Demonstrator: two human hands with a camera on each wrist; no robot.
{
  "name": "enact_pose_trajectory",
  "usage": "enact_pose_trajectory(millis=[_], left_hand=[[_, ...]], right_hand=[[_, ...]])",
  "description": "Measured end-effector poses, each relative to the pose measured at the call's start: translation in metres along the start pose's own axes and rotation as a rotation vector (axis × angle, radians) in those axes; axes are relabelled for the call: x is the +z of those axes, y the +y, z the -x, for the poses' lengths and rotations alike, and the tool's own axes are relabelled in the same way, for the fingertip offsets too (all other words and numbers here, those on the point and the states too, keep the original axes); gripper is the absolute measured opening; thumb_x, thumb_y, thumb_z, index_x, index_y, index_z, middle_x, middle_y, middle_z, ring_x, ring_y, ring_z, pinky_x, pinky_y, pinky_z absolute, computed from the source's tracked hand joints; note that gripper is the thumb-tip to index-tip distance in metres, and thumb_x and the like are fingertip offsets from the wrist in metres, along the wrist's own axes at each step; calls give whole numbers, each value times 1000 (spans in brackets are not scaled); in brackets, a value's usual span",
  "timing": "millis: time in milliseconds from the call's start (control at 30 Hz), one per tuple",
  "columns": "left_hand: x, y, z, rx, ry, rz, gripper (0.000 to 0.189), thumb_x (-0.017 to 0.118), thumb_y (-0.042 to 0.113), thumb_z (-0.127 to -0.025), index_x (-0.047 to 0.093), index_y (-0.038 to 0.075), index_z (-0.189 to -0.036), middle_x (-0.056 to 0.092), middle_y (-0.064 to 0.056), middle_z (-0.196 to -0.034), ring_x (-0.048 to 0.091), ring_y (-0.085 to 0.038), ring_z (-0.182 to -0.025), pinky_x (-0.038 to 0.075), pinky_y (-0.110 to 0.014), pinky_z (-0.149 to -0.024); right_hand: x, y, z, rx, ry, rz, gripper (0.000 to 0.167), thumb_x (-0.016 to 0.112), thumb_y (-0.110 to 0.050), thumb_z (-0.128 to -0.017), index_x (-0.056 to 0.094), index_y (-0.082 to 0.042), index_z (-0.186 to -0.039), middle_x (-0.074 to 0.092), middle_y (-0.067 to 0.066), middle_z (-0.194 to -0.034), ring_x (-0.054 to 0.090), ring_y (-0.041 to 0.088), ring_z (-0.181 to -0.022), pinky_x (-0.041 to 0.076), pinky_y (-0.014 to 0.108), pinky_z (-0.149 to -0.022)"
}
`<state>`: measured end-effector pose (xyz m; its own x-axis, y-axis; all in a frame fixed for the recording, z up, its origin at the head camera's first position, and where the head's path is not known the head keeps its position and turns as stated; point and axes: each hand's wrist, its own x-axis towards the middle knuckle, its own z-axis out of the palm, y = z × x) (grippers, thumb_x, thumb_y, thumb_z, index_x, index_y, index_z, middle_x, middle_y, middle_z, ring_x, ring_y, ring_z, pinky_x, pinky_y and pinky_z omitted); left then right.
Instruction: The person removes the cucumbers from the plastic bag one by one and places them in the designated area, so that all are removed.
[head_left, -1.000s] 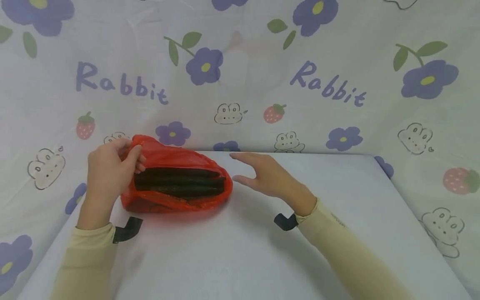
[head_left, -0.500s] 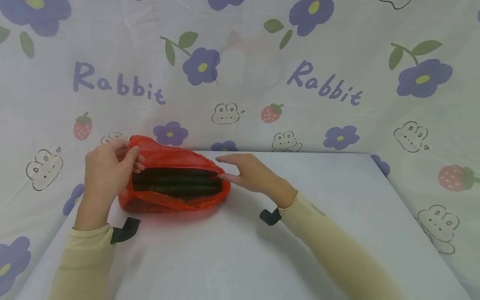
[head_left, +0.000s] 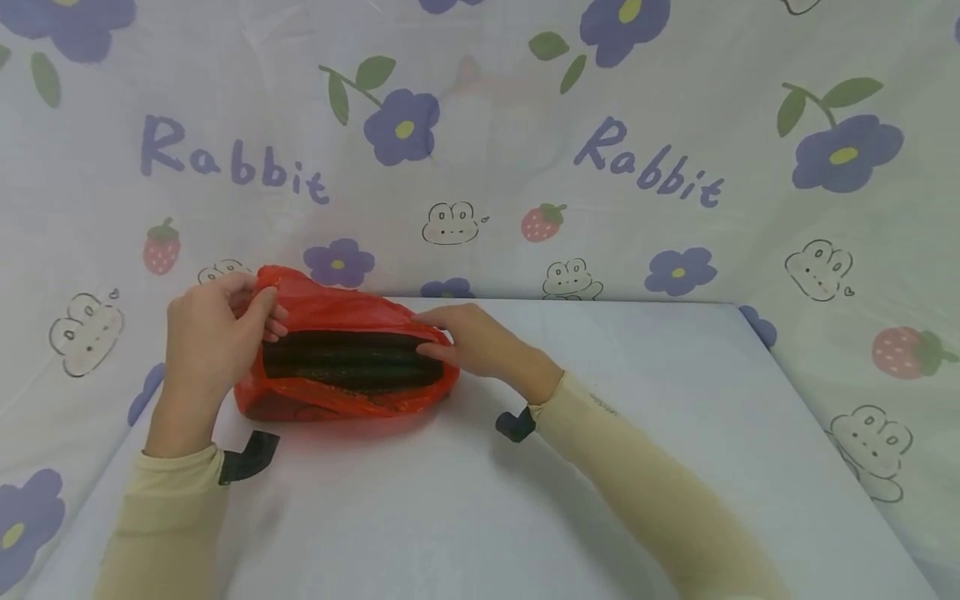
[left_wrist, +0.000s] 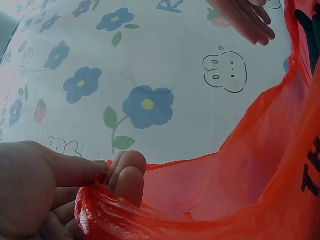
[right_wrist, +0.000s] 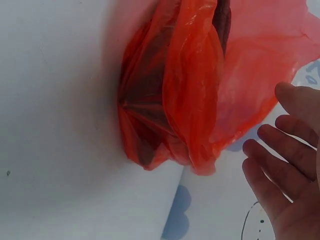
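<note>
A red plastic bag (head_left: 337,307) lies on its side with its mouth spread wide, and several long dark green cucumbers (head_left: 345,360) lie side by side in it. My left hand (head_left: 210,354) pinches the bag's rim at the left end; the left wrist view shows the thumb and curled fingers (left_wrist: 131,175) gathering the film. At the right end, my right hand (head_left: 487,346) is over the bag's mouth, thumb near the cucumber ends. Its fingers (right_wrist: 285,150) look relaxed and apart, with nothing between them in the right wrist view.
The bag rests on a white table (head_left: 450,517), toward its back left. Right behind the table's far edge hangs a white cloth (head_left: 495,150) printed with flowers, rabbits and strawberries. Dark wrist mounts (head_left: 251,458) stick out below both hands.
My right hand has moved left, from beside the bag to over its right end. The left hand keeps its pinch on the rim. The bag has stayed in place.
</note>
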<state>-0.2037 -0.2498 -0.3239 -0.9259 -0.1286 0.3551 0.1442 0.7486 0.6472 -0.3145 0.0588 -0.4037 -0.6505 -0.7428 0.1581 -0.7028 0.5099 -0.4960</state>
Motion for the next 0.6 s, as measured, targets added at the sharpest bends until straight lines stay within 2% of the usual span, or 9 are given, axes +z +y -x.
enact_pose_trajectory(millis=[133,367,600], left_hand=[[1,1,0,-9,-11,0,25,65,18,-110,73,-2,-122,78,-14,-90,78,-28,-79,48,-4,-69],[1,0,0,-1,-5,2,23,65,17,-110,74,-2,-120,78,-13,-89,78,-27,-78,48,-4,-69],[2,1,1,-10,-14,6,24,65,18,-110,73,-2,-121,78,-14,-91,78,-27,-79,48,-4,-68]], right_hand=[[6,1,-6,3,-15,-14,41,76,-19,-104,70,-6,-143,75,9,-131,68,27,-122,54,37,-108],[17,-1,-18,26,-29,-19,37,75,-18,-105,72,-9,-141,76,0,-118,68,16,-107,56,31,-103],[29,1,-27,21,-55,49,33,73,-17,-106,73,-11,-139,77,0,-119,69,15,-108,55,29,-105]])
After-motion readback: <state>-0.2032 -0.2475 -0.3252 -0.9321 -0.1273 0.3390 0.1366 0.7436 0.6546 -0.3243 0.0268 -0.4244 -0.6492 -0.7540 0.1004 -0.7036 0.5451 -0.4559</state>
